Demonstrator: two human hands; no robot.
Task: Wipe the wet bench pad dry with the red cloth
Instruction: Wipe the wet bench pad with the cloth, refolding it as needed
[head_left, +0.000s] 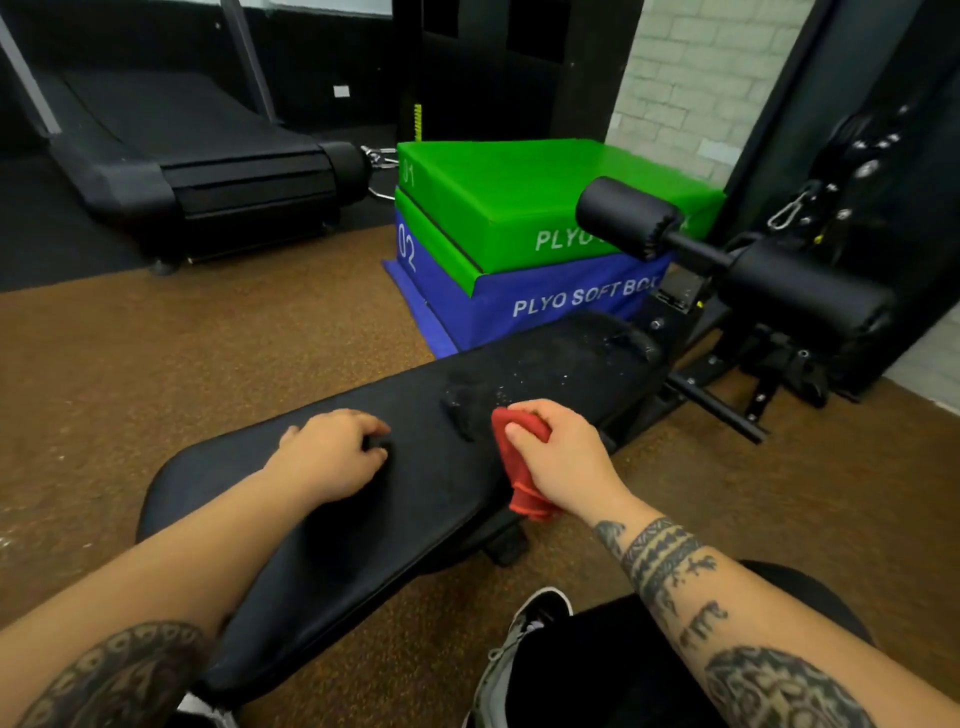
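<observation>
The right hand (563, 457) grips the bunched red cloth (522, 467) at the near edge of the black bench pad (363, 519), just beside the droplets and puddle (462, 405) it probably means to wipe. The left hand (332, 452) rests curled on the surface, fingers folded and holding nothing, likely bracing. Behind stand stacked green and blue plyo boxes (519, 234), a curved treadmill (208, 166), brown rubber floor (182, 364) and a pale brick wall (701, 78).

Black bench pad (332, 519) lying over brown floor (208, 353), water droplets (467, 405) sitting on it, left hand (332, 452) resting on top, right hand (561, 457) pressing red cloth (522, 467) against its edge
</observation>
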